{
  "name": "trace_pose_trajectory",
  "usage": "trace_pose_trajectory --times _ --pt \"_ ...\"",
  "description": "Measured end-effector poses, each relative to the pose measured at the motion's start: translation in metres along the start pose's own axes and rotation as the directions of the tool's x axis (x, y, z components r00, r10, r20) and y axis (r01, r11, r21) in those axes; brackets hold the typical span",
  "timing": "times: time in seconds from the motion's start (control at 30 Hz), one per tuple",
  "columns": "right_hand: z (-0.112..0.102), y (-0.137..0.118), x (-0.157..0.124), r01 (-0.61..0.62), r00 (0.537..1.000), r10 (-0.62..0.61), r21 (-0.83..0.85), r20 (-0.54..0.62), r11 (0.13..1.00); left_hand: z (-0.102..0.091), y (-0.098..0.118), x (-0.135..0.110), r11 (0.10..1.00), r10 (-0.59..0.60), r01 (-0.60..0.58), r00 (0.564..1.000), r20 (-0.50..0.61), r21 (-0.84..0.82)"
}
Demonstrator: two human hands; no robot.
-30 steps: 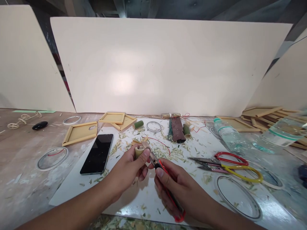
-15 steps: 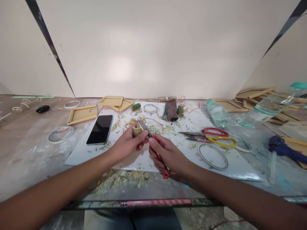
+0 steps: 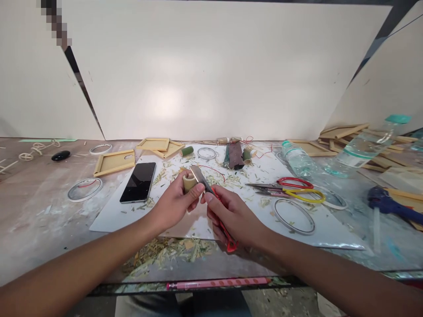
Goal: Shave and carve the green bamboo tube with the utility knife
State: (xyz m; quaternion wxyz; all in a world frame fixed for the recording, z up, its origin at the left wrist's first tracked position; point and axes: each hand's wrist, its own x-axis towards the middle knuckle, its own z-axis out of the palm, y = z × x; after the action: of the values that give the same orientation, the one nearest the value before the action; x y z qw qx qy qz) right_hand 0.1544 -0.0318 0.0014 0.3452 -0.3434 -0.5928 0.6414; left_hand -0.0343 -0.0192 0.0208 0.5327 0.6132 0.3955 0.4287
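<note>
My left hand [image 3: 176,202] is closed round a short pale bamboo tube [image 3: 189,181], held upright over the white sheet [image 3: 109,218]. My right hand [image 3: 231,215] grips a red-handled utility knife [image 3: 211,198]. Its metal blade points up and left and rests against the tube's rim beside my left thumb. Both hands meet at the middle of the table, above scattered bamboo shavings [image 3: 172,248].
A black phone [image 3: 138,188] lies left of my hands, wooden frames [image 3: 114,162] behind it. Red and yellow scissors [image 3: 291,188], rings [image 3: 293,215], water bottles [image 3: 297,159] and a blue tool [image 3: 390,207] lie to the right. White panels [image 3: 205,70] wall the back.
The view has pulled back and tilted down, so my forearms and the table's front edge show. The knife blade has slid further up along the tube; both hands keep their grip.
</note>
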Motion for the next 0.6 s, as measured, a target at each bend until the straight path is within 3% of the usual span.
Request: trace_pose_trajectory --times 0.3,0.6 --pt "-0.002 -0.014 -0.009 0.071 0.991 -0.094 -0.210 -0.100 0.975 0.004 0.002 -0.004 0.998 0.033 -0.031 0.999 0.030 -0.059" --pt "-0.004 -0.020 -0.013 0.101 0.992 -0.116 -0.270 -0.041 0.958 0.001 0.005 -0.005 0.994 0.053 -0.049 0.998 0.042 -0.096"
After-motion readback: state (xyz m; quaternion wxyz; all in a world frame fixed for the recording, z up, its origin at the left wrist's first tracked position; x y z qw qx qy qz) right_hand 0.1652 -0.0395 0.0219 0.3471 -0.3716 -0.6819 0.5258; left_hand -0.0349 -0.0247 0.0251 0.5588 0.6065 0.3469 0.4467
